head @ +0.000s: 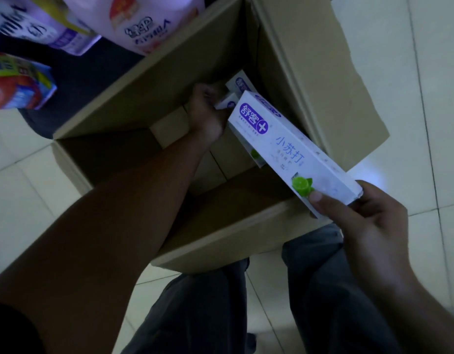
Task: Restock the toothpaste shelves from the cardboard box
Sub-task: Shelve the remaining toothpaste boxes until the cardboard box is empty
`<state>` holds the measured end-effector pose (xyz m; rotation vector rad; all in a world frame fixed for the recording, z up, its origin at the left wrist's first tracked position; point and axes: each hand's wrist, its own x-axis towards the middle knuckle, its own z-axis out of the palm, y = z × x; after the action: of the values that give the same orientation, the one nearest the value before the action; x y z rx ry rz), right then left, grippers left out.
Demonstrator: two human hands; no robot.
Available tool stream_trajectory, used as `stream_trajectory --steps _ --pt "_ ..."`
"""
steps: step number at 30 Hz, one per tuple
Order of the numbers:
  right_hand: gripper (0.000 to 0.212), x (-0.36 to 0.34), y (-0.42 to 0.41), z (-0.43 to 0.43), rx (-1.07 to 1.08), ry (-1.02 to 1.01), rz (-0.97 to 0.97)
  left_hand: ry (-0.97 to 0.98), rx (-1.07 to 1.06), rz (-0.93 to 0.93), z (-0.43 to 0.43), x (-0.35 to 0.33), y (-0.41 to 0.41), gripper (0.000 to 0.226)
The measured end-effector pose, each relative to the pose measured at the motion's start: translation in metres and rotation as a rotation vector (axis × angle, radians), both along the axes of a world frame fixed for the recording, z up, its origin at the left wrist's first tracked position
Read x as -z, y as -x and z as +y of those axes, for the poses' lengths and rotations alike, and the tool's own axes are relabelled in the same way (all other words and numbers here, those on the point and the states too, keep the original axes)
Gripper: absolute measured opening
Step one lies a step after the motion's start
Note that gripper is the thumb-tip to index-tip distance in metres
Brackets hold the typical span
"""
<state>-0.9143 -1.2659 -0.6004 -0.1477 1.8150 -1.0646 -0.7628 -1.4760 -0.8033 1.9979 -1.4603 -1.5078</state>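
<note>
Cardboard box (221, 226) sits on the floor, mostly bare inside. Right hand (361, 221) pinches the near end of a white toothpaste carton (292, 146), angled over the box. Left hand (206, 111) is deep inside, fingers curled round a second carton (229, 100). Few cartons are left, and shelving these is still to do.

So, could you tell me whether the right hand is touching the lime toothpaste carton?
Touching: the head view shows the right hand pinching the carton at its near end, thumb pressed on its printed face.
</note>
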Motion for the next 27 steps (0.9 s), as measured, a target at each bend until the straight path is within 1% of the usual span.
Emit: stream_trajectory --steps 1,3,6,8,11,12,14,17,18,20,22,25,27 --pt "0.015 -0.001 0.003 0.003 -0.010 0.029 -0.004 0.022 0.009 0.019 0.004 -0.012 -0.003 0.043" --pt "0.011 -0.020 0.008 -0.006 -0.036 0.003 0.016 0.054 0.076 0.012 0.013 -0.046 -0.012 0.042" --pt "0.013 -0.061 0.020 -0.016 -0.049 0.031 0.051 0.062 0.154 -0.032 0.021 -0.116 -0.032 0.038" --pt "0.021 -0.106 0.031 -0.028 -0.066 0.055 0.071 0.082 0.151 -0.025 0.019 -0.182 -0.043 0.038" --pt "0.053 -0.186 0.045 -0.046 -0.118 0.088 0.096 0.147 0.149 0.007 0.014 -0.290 -0.056 0.034" --pt "0.059 -0.219 0.052 -0.051 -0.137 0.104 0.109 0.165 0.152 0.030 0.012 -0.333 -0.056 0.033" --pt "0.061 -0.274 0.061 -0.060 -0.175 0.140 0.121 0.187 0.146 0.082 0.011 -0.409 -0.058 0.034" --pt "0.064 -0.371 0.073 -0.075 -0.210 0.217 0.142 0.290 0.126 0.161 0.006 -0.530 -0.059 0.035" --pt "0.065 -0.399 0.076 -0.078 -0.227 0.244 0.151 0.294 0.105 0.192 0.006 -0.564 -0.059 0.034" --pt "0.060 -0.452 0.080 -0.084 -0.259 0.313 0.184 0.288 0.053 0.260 0.005 -0.628 -0.061 0.032" --pt "0.047 -0.506 0.081 -0.089 -0.289 0.381 0.232 0.324 0.041 0.331 0.000 -0.685 -0.064 0.030" --pt "0.035 -0.578 0.082 -0.092 -0.325 0.489 0.304 0.390 0.000 0.439 -0.008 -0.763 -0.065 0.037" --pt "0.027 -0.619 0.082 -0.091 -0.330 0.547 0.333 0.431 -0.052 0.506 -0.011 -0.808 -0.068 0.037"
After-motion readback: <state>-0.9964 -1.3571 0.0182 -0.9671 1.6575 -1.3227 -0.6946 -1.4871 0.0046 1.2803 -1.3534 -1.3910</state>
